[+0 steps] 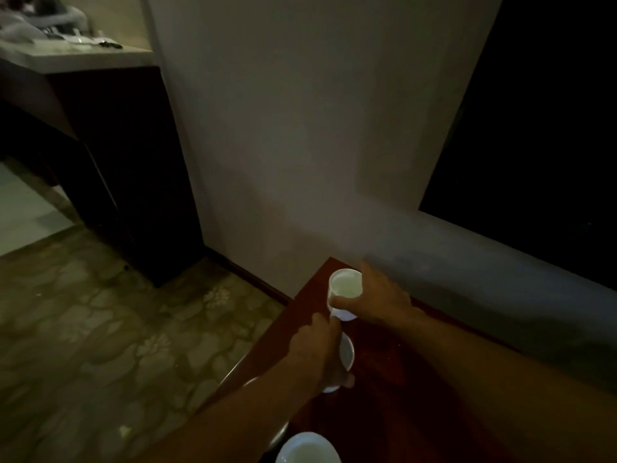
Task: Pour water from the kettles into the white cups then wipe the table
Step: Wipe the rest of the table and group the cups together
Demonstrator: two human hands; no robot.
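Head camera, dim room: my right hand (384,302) wraps thumb and fingers round a white cup (345,284) at the far corner of the dark red table (384,379). My left hand (317,352) grips a second cup (347,354) along the table's left edge, just nearer me. A third cup (305,451) stands at the table's near edge. A patterned floor (100,329) lies left of the table.

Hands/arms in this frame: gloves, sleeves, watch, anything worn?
Nothing worn shows: left hand and right hand are ungloved; both forearms bare to the frame edge, no sleeve, watch or band. Dim light: rings can't be ruled out.
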